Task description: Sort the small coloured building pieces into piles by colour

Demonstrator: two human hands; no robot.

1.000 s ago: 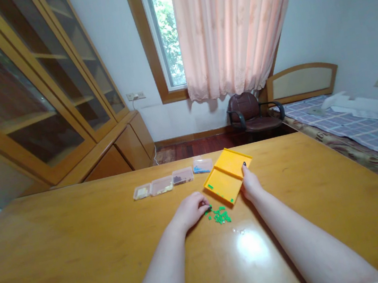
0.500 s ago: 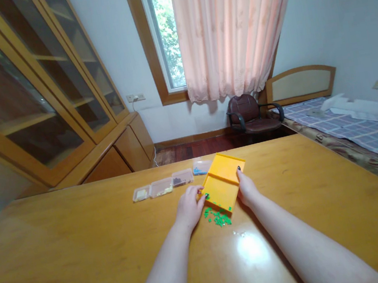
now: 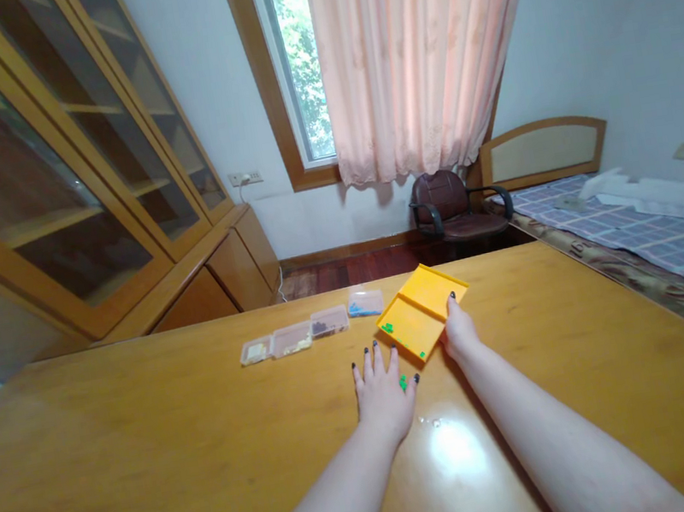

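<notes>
My left hand [image 3: 381, 388] lies flat on the wooden table [image 3: 151, 442] with fingers spread, covering most of a small pile of green pieces [image 3: 403, 382]; only a few show between thumb and forefinger. My right hand [image 3: 459, 331] grips the right edge of an open yellow box [image 3: 421, 311], which rests on the table just beyond my left hand. A few green pieces lie inside the box's near half.
A row of small clear lidded containers [image 3: 293, 337] sits left of the yellow box, one with blue bits [image 3: 363, 302]. Glass-door cabinets [image 3: 45, 182] stand at left. A brown chair [image 3: 455, 208] and a bed [image 3: 647, 216] lie beyond the table.
My left hand left the box's left edge, opened and came down flat over the green pile. The yellow box shifted right and turned in my right hand.
</notes>
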